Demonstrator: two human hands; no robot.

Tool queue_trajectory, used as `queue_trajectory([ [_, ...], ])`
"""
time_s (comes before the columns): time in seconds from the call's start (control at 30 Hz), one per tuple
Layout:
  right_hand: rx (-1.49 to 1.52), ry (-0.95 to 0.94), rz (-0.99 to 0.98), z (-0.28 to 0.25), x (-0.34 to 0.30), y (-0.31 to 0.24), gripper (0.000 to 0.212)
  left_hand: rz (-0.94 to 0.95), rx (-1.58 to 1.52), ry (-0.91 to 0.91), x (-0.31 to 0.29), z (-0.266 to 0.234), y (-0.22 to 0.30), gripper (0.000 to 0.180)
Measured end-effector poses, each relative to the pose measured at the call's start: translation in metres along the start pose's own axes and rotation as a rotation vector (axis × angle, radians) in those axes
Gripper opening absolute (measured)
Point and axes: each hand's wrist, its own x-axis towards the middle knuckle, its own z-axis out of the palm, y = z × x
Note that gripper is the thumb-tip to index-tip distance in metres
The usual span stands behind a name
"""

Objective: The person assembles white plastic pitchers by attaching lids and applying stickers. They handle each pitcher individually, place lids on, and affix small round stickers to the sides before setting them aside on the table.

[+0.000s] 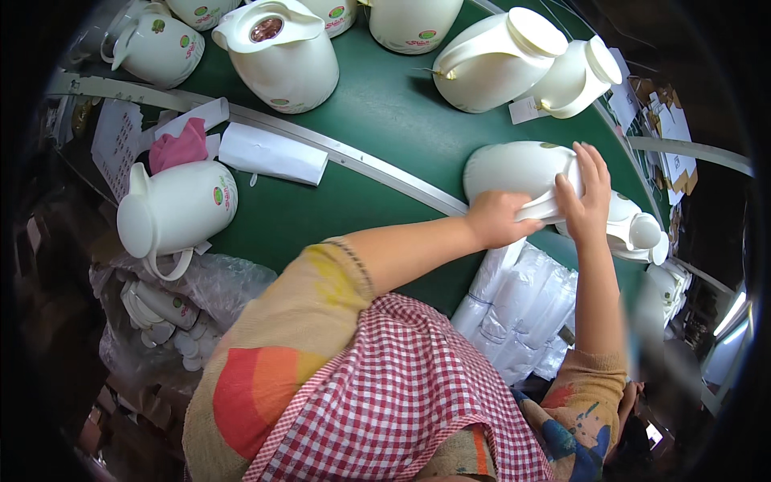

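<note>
A white vacuum jug lies tilted on the green work surface at the right, its lid end toward me. My left hand is closed round its handle side, with the fingertips partly hidden. My right hand grips the lid end, thumb on the near side and fingers over the far rim. Just beyond my right wrist lies another white jug, partly covered by the hand and forearm.
Several white jugs stand along the far side, one with an open copper-coloured mouth. A metal rail crosses the surface. At left are a jug, a pink cloth and a bag of lids. Rolled plastic bags lie near me.
</note>
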Motion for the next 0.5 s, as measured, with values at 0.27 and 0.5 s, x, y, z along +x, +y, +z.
queue_trajectory([
  [0.27,0.578,0.248,0.270,-0.036,-0.095,0.047,0.025,-0.217,0.389,0.151,-0.170,-0.187,0.037,0.033],
  [0.5,-0.201,0.469,0.393,-0.106,-0.111,0.195,0.049,-0.210,0.258,0.846,-0.262,-0.271,-0.041,0.024],
])
